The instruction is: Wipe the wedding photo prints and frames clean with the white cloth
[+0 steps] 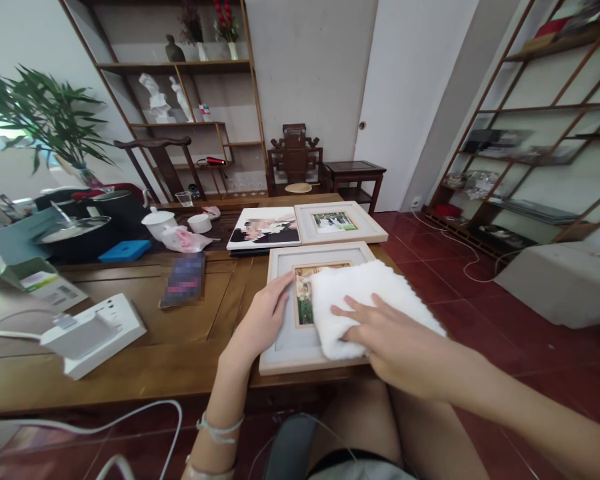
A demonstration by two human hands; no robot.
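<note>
A light wooden picture frame [320, 252] with a pale mat and a small inner photo [305, 300] lies flat on the table in front of me. My left hand [260, 317] rests on its left side, fingers stretched over the edge toward the photo. On the right half of the frame is a fluffy white cloth [375, 283], hiding part of the photo and the frame's right side. My right hand [380, 330] presses on this cloth, its fingers partly bent into the pile and its thumb tucked low.
Behind lie another framed photo [370, 230] and a photo panel [240, 233]. Leftward on the wooden table [180, 347] are a white power strip [100, 337], a box [55, 287], a blurred packet [183, 280], a blue case [125, 251], white pots and a dark pan [75, 240].
</note>
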